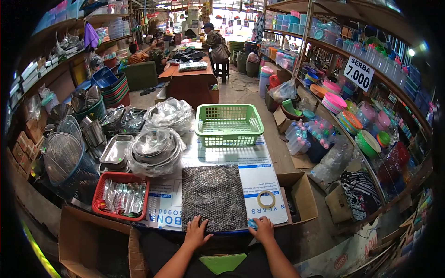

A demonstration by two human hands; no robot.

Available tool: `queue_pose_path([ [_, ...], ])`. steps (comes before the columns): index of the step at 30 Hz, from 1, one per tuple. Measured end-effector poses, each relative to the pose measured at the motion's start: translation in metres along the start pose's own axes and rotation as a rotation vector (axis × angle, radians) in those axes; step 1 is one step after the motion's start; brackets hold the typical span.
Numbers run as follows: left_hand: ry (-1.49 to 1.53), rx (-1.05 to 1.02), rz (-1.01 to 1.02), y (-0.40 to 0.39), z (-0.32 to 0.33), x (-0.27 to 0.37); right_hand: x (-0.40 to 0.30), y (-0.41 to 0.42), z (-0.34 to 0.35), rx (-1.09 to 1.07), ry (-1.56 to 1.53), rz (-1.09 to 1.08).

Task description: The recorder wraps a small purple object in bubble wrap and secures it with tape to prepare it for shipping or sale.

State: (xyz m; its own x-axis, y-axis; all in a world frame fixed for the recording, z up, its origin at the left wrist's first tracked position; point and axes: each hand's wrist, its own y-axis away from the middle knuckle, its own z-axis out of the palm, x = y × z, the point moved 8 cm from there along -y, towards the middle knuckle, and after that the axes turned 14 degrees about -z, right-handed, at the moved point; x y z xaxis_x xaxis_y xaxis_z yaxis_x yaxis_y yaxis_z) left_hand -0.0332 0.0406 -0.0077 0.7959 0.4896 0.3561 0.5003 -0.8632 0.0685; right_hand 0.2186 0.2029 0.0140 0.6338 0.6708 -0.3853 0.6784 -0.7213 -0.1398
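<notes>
A square sheet of black bubble wrap (213, 194) lies flat on a board (259, 170) with blue and white print. My left hand (196, 231) rests on the wrap's near left corner with its fingers spread. By the near right corner, my right hand (262, 229) has a small blue object (252, 224) between thumb and fingers. Most of that object is covered, so its kind is unclear. A roll of tape (266, 199) lies on the board just beyond my right hand. Behind the wrap stands a light green plastic basket (229, 139), with nothing visible in it.
On the left are a red basket (95, 198) of wrapped utensils, metal trays (116, 149) and plastic-wrapped round metalware (156, 149). Open cardboard boxes stand near left (94, 222) and right (306, 198). Loaded shelves (333, 52) line the aisle. Several people sit farther back around a desk (189, 80).
</notes>
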Motion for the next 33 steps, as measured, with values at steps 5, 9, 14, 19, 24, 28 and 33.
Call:
queue_pose_path([
  [5, -0.003, -0.015, 0.043, -0.004, 0.003, 0.007, -0.004, -0.001, -0.003, 0.076, 0.031, 0.096],
  [9, -0.027, -0.036, 0.068, -0.003, 0.006, 0.008, -0.001, 0.0, -0.011, 0.139, -0.001, 0.065],
  [14, -0.023, -0.059, 0.065, -0.004, 0.008, 0.009, 0.024, 0.007, -0.029, 0.301, -0.056, 0.09],
  [19, -0.037, -0.076, 0.079, -0.006, 0.013, 0.009, 0.056, 0.027, -0.06, 0.633, -0.044, 0.136],
  [24, -0.028, -0.079, 0.089, -0.008, 0.01, 0.014, 0.113, 0.051, -0.047, 0.71, -0.128, 0.527],
  [28, -0.039, -0.083, 0.09, -0.007, 0.01, 0.013, 0.118, 0.041, -0.03, 0.548, -0.019, 0.577],
  [33, -0.033, -0.086, 0.092, -0.007, 0.012, 0.012, 0.103, 0.036, -0.035, 0.536, 0.076, 0.529],
])
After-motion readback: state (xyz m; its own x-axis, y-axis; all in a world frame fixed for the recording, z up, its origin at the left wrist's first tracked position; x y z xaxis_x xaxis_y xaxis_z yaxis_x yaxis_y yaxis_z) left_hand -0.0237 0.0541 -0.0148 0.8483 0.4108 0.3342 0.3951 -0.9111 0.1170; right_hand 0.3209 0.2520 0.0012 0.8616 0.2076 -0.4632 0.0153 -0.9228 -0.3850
